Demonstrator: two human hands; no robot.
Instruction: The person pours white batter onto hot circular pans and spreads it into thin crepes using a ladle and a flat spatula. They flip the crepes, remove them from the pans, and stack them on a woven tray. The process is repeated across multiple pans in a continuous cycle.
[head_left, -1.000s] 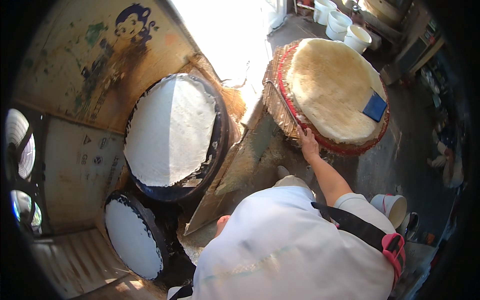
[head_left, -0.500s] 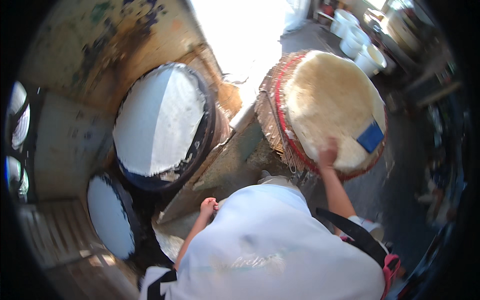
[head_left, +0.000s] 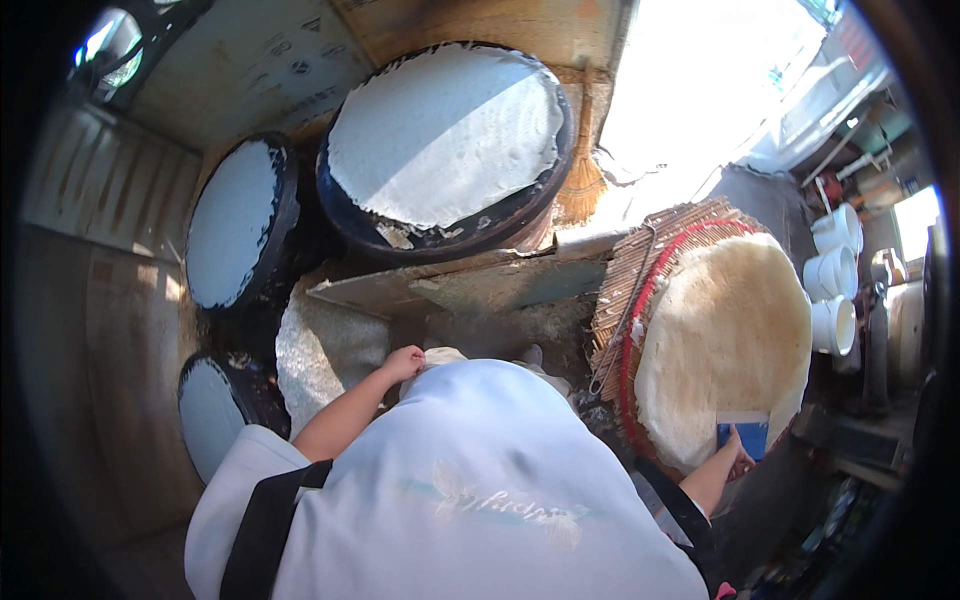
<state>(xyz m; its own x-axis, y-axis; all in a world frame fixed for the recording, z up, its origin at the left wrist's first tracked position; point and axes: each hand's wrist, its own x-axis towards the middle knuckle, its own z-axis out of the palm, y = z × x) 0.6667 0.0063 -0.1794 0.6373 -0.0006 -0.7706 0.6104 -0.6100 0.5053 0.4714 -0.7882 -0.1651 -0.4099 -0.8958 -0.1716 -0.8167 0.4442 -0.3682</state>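
Note:
A thick pale round slab [head_left: 725, 340] with a browned top rests on a round woven base with a red band [head_left: 630, 365], at the right. My right hand [head_left: 738, 455] is at the slab's near edge. Its fingers close on a flat blue rectangular piece [head_left: 745, 430] with a pale far edge, lying on the slab. At my lap, my left hand [head_left: 405, 362] is curled closed against light-coloured clothing. Whatever it may hold is hidden.
Ahead on the left stands a large dark round vat [head_left: 450, 240] topped with a white layer [head_left: 450, 135]. Two smaller white-topped vats [head_left: 235, 225] are further left. A low board [head_left: 440, 275] crosses in front of me. White buckets [head_left: 830, 275] line the right side.
My view has swung left, so everything sits differently in the picture. The right hand has gone from the bare slab surface to the blue piece and grips it. The left hand stays closed.

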